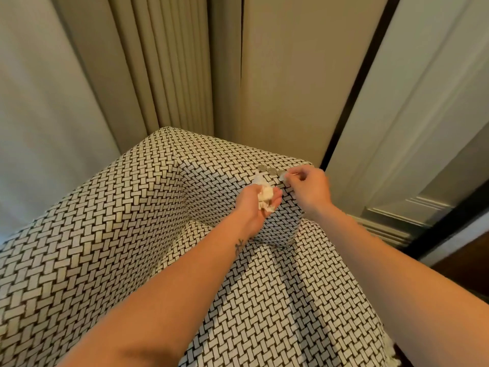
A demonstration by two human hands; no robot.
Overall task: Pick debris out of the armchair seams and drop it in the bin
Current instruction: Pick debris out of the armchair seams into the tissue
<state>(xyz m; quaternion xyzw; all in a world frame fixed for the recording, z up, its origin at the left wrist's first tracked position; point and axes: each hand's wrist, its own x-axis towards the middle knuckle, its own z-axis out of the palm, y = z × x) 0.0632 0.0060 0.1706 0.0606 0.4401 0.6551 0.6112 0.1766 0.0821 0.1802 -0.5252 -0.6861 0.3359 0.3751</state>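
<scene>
The armchair (111, 234) is covered in a black-and-white woven-pattern fabric and fills the lower frame. My left hand (255, 207) is palm up over the right armrest, its fingers curled round crumpled white paper scraps (265, 196). My right hand (308, 188) is on top of the armrest and pinches a small flat silvery piece (282, 177). Two more silvery round pieces (267, 169) lie on the armrest top beside it. No bin is in view.
Beige curtains (164, 64) hang behind the chair. A pale wall panel with dark trim and moulding (412, 128) stands to the right. Dark wooden floor (455, 268) shows at the right edge.
</scene>
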